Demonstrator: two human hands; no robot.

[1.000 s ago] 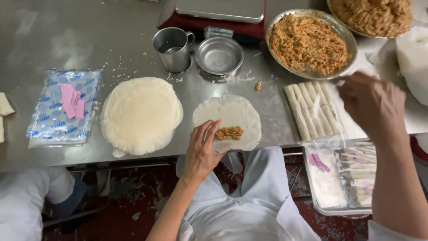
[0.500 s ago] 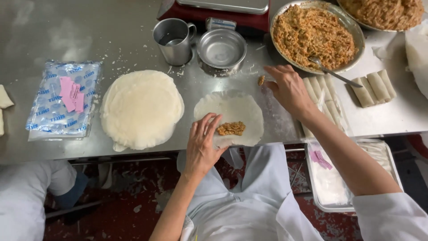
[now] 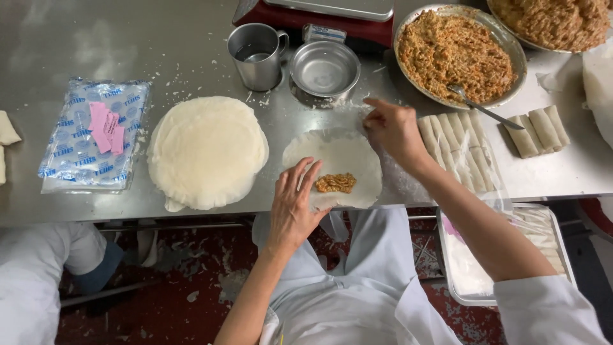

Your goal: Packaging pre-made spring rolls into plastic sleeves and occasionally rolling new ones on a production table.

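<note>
Both hands (left hand [image 3: 292,204], right hand [image 3: 393,131]) touch the wrapper [image 3: 335,161].

Bright, even overhead light; soft glare seen on steel table [image 3: 159,38]; shadows faint; focus sharp, edges slightly bowed.

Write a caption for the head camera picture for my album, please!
Left hand rests on a round wrapper with filling; right hand touches its far edge.
</note>
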